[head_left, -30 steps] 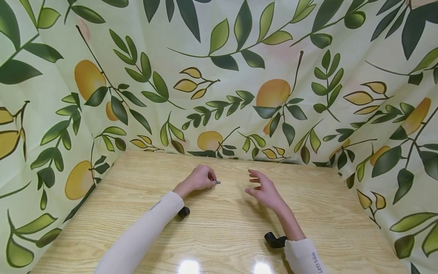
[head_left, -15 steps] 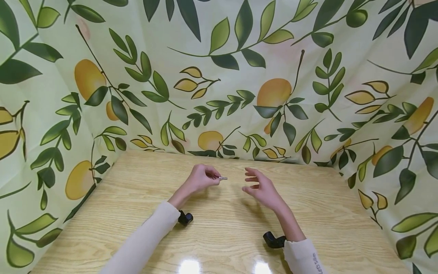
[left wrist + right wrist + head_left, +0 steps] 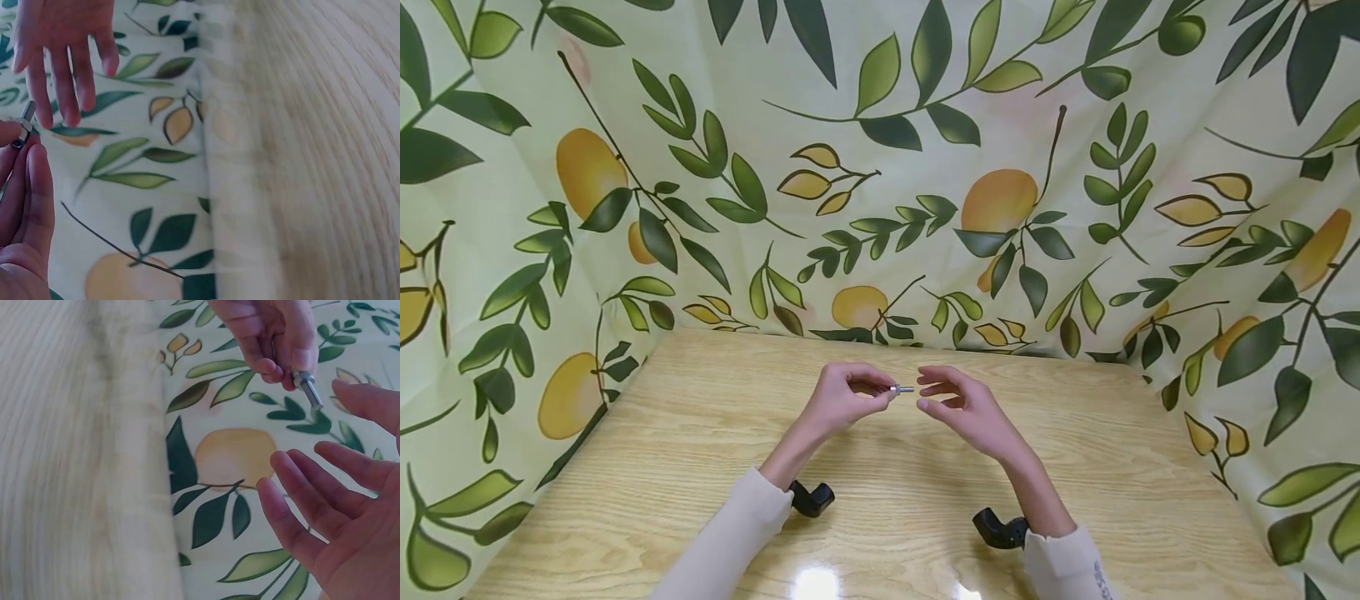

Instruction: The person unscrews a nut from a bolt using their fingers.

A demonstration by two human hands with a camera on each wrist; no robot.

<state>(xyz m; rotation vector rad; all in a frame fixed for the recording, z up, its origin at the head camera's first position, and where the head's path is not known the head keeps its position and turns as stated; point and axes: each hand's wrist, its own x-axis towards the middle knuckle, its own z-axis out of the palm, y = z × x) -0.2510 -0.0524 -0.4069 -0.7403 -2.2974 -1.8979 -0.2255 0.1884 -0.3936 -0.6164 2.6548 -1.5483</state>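
Observation:
Between thumb and fingertips my left hand (image 3: 844, 398) pinches a small silver metal bolt (image 3: 906, 389), held above the table. Its thin shank points towards my right hand (image 3: 964, 410), which is raised with spread, slightly bent fingers and holds nothing. A small gap separates the bolt's tip from the right fingertips in the head view. The left wrist view shows a hex-shaped collar on the bolt (image 3: 26, 125) right at the thumb; the part beneath the fingers is hidden. In the right wrist view the bolt (image 3: 309, 390) sticks out below the left fingertips, above the open right palm.
Both hands are over a light wood-grain table (image 3: 880, 517). A cloth (image 3: 880, 192) printed with leaves and orange fruit hangs behind and at both sides of it. Black wrist-worn devices show below the left wrist (image 3: 814, 500) and the right wrist (image 3: 1000, 529).
My left hand has moved right with the bolt, and more of the bolt shows past its fingertips. My right hand has shifted slightly left, so the gap between the hands has narrowed.

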